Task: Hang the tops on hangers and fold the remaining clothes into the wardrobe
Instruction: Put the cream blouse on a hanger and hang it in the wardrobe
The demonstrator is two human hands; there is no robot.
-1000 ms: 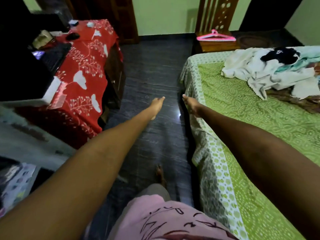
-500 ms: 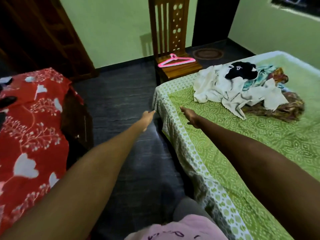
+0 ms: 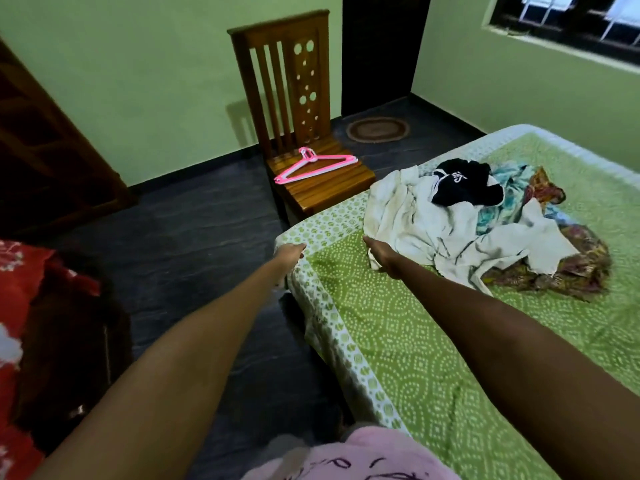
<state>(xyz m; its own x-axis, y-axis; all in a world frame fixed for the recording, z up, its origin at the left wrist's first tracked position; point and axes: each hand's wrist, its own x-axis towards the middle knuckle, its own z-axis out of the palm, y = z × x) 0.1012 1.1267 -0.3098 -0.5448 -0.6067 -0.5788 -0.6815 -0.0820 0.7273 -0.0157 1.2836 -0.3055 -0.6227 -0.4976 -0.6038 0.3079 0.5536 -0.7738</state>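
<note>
- Starting at your far left, a red cloth with white flowers (image 3: 14, 306) drapes over dark furniture, and a dark wooden wardrobe (image 3: 45, 150) stands against the green wall behind it.
- Your left hand (image 3: 290, 251) reaches forward over the near corner of the bed (image 3: 398, 341); its fingers look loosely extended and hold nothing, though they are small in the view.
- Beyond that corner stands a wooden chair (image 3: 294, 81), just beside the bed, with pink hangers (image 3: 313, 166) lying flat on its seat.
- Your right hand (image 3: 381, 252) stretches over the green patterned sheet, its fingers relaxed and grasping nothing, the hand right at the near edge of the clothes; you cannot tell whether it touches them.
- The pile of clothes (image 3: 467, 223) lies on the bed: a crumpled white garment (image 3: 408, 216) nearest your hand, a black top (image 3: 464, 188) on it, and teal and brown printed pieces on the far right side.
- A small oval mat (image 3: 377, 129) lies on the dark floor by the doorway, behind the bed.
</note>
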